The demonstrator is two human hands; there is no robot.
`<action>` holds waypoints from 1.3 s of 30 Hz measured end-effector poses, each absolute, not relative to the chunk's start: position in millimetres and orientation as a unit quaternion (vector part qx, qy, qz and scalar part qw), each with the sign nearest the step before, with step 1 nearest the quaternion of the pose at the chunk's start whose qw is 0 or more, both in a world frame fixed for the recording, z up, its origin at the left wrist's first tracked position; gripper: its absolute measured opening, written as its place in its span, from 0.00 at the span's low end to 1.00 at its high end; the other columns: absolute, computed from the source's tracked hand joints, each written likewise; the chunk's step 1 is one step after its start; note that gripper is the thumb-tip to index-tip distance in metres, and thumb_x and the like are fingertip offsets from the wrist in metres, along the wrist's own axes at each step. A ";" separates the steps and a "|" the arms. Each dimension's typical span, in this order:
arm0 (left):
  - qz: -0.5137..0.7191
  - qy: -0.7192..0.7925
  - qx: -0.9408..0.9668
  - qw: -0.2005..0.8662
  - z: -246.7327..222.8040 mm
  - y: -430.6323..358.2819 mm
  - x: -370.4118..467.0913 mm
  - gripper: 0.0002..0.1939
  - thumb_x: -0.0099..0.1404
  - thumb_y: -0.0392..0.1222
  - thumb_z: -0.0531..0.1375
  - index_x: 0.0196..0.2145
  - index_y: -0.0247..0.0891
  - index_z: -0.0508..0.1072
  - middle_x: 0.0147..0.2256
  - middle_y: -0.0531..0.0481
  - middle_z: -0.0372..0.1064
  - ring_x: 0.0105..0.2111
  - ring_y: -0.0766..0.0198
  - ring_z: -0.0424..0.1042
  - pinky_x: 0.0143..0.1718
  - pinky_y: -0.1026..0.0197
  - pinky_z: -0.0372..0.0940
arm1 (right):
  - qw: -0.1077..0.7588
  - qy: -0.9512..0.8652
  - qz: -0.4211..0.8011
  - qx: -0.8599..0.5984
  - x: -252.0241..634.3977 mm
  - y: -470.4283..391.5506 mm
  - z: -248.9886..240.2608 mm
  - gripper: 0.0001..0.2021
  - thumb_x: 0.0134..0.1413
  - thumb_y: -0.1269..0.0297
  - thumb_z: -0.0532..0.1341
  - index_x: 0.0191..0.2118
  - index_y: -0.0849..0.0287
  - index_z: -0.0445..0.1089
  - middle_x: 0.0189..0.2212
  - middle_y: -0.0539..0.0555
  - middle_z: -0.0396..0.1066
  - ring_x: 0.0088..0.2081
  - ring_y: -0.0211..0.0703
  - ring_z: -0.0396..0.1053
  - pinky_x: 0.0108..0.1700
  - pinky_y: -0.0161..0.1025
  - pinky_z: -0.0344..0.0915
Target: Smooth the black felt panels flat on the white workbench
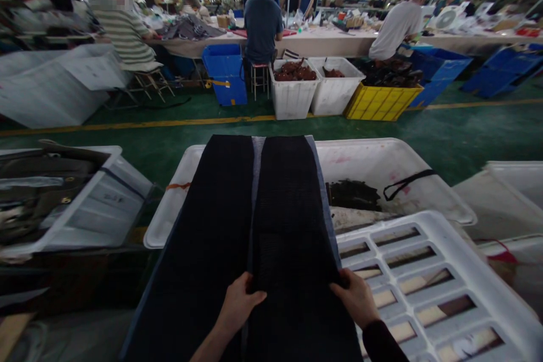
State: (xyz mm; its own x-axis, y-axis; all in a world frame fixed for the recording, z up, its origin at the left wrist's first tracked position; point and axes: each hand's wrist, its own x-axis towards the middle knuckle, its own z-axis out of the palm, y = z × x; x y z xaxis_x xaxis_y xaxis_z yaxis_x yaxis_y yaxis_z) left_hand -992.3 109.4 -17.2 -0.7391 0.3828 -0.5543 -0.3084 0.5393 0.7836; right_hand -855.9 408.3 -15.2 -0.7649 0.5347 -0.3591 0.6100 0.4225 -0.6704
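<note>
While a long black fabric panel (288,203) lies over a white plastic bin (382,158), my two hands (242,301) (355,297) pinch its opposite edges, thumbs uppermost.

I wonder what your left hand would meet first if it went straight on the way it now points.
Most likely the right black strip, which it already touches: the left hand points forward and to the right across it, though depth is unclear in this single view.
</note>
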 end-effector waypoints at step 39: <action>0.444 0.807 -0.003 0.390 -7.8 119.7 -1003.1 0.23 0.52 0.40 0.63 0.47 0.35 0.70 0.43 0.45 0.76 0.42 0.57 0.75 0.43 0.58 0.69 | 0.034 0.719 -0.606 0.339 -864.9 424.1 -50.0 0.21 0.36 0.59 0.64 0.41 0.59 0.73 0.33 0.54 0.77 0.38 0.54 0.74 0.41 0.46 0.71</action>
